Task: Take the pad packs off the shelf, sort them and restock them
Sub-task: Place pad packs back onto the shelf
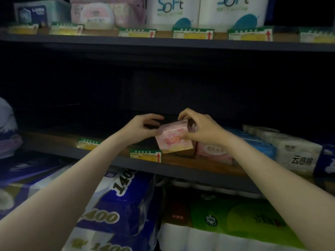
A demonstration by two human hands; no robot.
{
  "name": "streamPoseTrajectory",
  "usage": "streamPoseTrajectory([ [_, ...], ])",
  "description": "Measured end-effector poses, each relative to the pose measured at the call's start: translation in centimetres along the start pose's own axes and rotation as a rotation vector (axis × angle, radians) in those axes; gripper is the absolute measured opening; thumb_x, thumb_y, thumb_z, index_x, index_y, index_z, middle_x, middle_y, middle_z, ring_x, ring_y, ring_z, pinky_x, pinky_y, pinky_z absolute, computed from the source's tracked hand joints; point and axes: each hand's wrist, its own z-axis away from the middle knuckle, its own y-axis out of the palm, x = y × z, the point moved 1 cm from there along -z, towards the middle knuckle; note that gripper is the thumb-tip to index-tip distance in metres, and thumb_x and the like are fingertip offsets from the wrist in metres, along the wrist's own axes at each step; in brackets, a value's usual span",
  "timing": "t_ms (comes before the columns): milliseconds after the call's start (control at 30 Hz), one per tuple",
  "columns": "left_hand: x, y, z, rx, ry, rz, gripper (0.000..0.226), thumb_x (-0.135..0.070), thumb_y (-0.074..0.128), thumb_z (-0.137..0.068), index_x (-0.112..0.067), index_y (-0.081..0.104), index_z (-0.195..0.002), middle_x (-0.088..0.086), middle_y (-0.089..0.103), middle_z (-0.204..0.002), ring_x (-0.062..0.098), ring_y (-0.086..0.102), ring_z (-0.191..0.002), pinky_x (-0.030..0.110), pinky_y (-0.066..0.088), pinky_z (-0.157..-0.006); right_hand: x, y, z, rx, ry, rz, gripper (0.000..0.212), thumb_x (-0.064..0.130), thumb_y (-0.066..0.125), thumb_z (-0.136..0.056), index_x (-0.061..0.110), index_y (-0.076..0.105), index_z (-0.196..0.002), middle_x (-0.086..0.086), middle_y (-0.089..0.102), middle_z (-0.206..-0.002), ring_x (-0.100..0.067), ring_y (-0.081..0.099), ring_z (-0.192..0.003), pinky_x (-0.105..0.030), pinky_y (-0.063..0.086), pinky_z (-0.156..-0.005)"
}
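You hold a pink pad pack [175, 137] w/ both hands: right hand [201, 128] pinches it, left hand [143, 127] touches its left edge, fingers curled. Middle shelf [54, 144] mostly bare on the left, one pink pack [213, 153] restocked at right; restocking just begun, I think.

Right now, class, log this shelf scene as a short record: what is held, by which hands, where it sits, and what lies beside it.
held item: pink rectangular plastic-wrapped pad pack, tilted
right hand: grips the pack's top and right end
left hand: fingers curled at the pack's left edge
place: over the front of the middle wooden shelf
right neighbour: another pink pad pack lying on the shelf
shelf to the left: dark, contents cannot be told
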Motion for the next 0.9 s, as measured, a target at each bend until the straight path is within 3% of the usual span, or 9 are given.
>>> streamPoseTrajectory([
  [67,-0.1,-0.8,0.1,-0.069,0.015,0.058,0.038,-0.021,0.066,-0.086,-0.026,0.055,-0.122,-0.009,0.060,-0.109,0.001,0.055,-0.101,0.010,0.041,-0.078,0.7,-0.7,-0.5,-0.021,-0.014,0.012,0.038,0.025,0.072,-0.079,0.027,0.049,-0.109,-0.005,0.062,-0.105,-0.019,0.059,-0.096,-0.036,0.049,-0.080],
  [167,0.2,-1.8,0.0,-0.220,-0.013,0.256,0.027,-0.023,0.062,-0.089,-0.031,0.058,-0.115,-0.015,0.062,-0.106,0.003,0.060,-0.100,0.021,0.044,-0.087,1.2,-2.4,-1.7,-0.175,-0.001,-0.046,0.034,0.023,0.071,-0.080,0.025,0.051,-0.107,0.000,0.058,-0.110,-0.013,0.055,-0.100,-0.028,0.049,-0.083],
  [233,0.6,-1.9,-0.9,-0.257,-0.012,0.197,0.026,-0.015,0.059,-0.091,-0.029,0.058,-0.113,-0.014,0.061,-0.108,0.007,0.060,-0.105,0.021,0.043,-0.089,0.6,-3.4,-3.1,-0.230,0.015,0.002,0.035,0.020,0.070,-0.081,0.023,0.051,-0.110,0.000,0.053,-0.115,-0.011,0.051,-0.103,-0.025,0.043,-0.083],
  [333,1.5,-0.7,-3.0,-0.152,-0.056,0.067,0.037,-0.007,0.056,-0.091,-0.018,0.055,-0.126,-0.005,0.057,-0.120,0.013,0.054,-0.115,0.025,0.042,-0.097,-1.7,-2.5,-5.1,-0.135,0.105,0.143,0.038,0.017,0.068,-0.082,0.020,0.050,-0.116,-0.004,0.050,-0.116,-0.014,0.053,-0.099,-0.025,0.046,-0.079],
  [433,1.8,1.0,-5.0,0.011,-0.088,-0.018,0.043,-0.010,0.059,-0.090,-0.020,0.052,-0.131,-0.001,0.054,-0.131,0.014,0.053,-0.118,0.031,0.042,-0.103,-4.2,-1.1,-7.4,-0.055,0.205,0.171,0.039,0.016,0.066,-0.083,0.019,0.049,-0.118,-0.007,0.049,-0.117,-0.017,0.052,-0.098,-0.026,0.046,-0.076],
  [633,2.5,3.5,-7.6,0.348,-0.111,-0.322,0.046,-0.040,0.061,-0.087,-0.025,0.055,-0.130,-0.009,0.050,-0.136,0.009,0.047,-0.124,0.030,0.036,-0.108,-7.5,0.1,-12.3,0.087,0.287,0.231,0.042,0.015,0.064,-0.086,0.016,0.047,-0.124,-0.011,0.044,-0.127,-0.025,0.052,-0.110,-0.031,0.047,-0.083],
  [733,2.8,3.4,-8.1,0.406,-0.151,-0.304,0.053,-0.048,0.060,-0.085,-0.026,0.052,-0.133,-0.012,0.046,-0.140,0.005,0.042,-0.127,0.024,0.030,-0.110,-9.4,0.6,-13.2,0.126,0.313,0.229,0.043,0.015,0.063,-0.087,0.016,0.046,-0.127,-0.010,0.043,-0.130,-0.025,0.051,-0.112,-0.030,0.046,-0.085],
  [900,1.9,2.9,-8.9,0.495,-0.185,-0.337,0.052,-0.043,0.061,-0.086,-0.024,0.053,-0.133,-0.014,0.049,-0.137,0.001,0.044,-0.123,0.018,0.030,-0.105,-10.9,1.1,-13.9,0.131,0.334,0.300,0.041,0.014,0.049,-0.095,0.016,0.043,-0.135,-0.012,0.043,-0.134,-0.028,0.049,-0.117,-0.031,0.043,-0.088],
])
